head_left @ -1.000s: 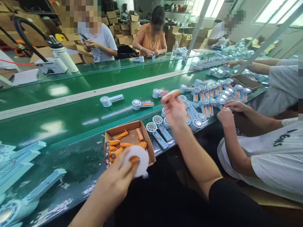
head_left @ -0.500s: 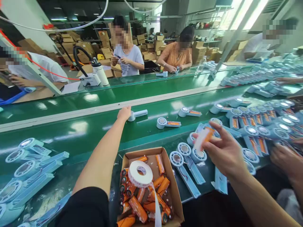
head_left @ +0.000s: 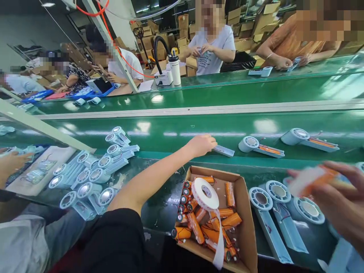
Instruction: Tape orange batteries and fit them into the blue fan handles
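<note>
My left hand (head_left: 201, 145) reaches out over the green conveyor belt (head_left: 182, 131) and is closed round the head of a pale blue hand-held fan part (head_left: 224, 151), whose handle sticks out to the right. My right hand (head_left: 338, 206), blurred at the right edge, is closed on an orange battery with a white wrap (head_left: 308, 178). Below my left arm stands an open cardboard box (head_left: 246, 212) with several orange batteries and a roll of white tape (head_left: 205, 194) on top.
Two more fan parts (head_left: 260, 146) with orange batteries lie on the belt to the right. Open fan shells (head_left: 267, 206) lie right of the box. A cluster of fan parts (head_left: 93, 170) sits at the left. Other people work across the belt and at my left.
My view has swung left. My left hand left the tape roll, reached onto the belt and took hold of a fan part, which rode right with the belt. My right hand stayed on the battery.
</note>
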`<state>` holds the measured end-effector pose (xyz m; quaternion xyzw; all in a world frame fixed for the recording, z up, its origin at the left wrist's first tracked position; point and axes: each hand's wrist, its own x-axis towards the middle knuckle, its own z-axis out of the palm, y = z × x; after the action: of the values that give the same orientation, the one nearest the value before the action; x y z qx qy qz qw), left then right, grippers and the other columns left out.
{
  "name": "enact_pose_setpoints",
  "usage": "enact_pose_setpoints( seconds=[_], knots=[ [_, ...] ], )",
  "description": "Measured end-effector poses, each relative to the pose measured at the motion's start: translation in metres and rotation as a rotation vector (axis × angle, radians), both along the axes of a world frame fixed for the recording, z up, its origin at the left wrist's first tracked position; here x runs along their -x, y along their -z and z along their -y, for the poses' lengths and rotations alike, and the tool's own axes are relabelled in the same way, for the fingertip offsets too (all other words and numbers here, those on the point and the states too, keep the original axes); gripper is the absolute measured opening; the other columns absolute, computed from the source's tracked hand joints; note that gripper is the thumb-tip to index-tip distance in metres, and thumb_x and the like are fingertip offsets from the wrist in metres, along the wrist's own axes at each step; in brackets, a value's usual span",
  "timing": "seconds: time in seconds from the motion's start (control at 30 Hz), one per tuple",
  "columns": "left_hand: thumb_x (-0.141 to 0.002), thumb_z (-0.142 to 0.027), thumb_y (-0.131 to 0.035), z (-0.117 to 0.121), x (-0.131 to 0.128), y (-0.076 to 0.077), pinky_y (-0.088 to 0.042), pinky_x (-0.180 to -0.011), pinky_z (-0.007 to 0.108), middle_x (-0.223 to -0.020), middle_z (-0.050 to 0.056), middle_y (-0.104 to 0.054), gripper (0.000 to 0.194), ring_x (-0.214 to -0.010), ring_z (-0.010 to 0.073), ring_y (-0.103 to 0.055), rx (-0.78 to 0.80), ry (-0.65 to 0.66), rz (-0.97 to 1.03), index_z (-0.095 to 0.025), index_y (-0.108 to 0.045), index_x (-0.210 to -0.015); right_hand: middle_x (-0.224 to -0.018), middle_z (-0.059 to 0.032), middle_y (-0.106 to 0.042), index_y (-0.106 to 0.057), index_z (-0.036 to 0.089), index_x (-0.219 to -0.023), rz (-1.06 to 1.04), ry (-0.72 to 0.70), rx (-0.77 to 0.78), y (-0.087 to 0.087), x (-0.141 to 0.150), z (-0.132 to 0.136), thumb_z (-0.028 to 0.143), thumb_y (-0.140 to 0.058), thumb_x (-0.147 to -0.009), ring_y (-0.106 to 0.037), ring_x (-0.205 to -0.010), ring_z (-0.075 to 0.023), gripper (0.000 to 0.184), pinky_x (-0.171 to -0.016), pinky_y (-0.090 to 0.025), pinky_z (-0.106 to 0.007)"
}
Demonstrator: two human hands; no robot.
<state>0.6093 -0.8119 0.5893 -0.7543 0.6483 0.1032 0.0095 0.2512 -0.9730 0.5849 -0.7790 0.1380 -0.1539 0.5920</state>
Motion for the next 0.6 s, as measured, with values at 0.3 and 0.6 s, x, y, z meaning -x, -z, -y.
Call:
enact_pose_setpoints(
  seconds=[0.3,0.6],
  knots=[
    [-0.091,-0.025,-0.076,0.03,-0.006,0.005,-0.058,-0.098,0.037,-0.1,0.009,-0.08,0.008,-0.108,0.0254,-0.074,-0.059,-0.006,0.062,-0.02,-0.081,-0.094,-0.082,0.001,-0.083,-0.067,0.025,-0.116,0.008,0.151,0.286,-0.008,-0.192,-0.004,0.024,-0.076,-0.086,-0.08,-0.078,-0.0203,0.031,-0.08,-0.062,-0.032],
    [-0.101,-0.024,-0.049,0.036,-0.008,0.002,-0.054,-0.09,0.032,-0.109,0.01,-0.082,0.031,-0.106,0.025,-0.074,0.085,-0.241,-0.057,-0.022,-0.078,-0.114,-0.099,-0.0106,-0.083,-0.073,0.024,-0.133,-0.391,-0.102,0.86,0.008,-0.201,-0.008,0.032,-0.074,-0.098,-0.078,-0.093,-0.0303,0.036,-0.081,-0.056,-0.035]
  ],
)
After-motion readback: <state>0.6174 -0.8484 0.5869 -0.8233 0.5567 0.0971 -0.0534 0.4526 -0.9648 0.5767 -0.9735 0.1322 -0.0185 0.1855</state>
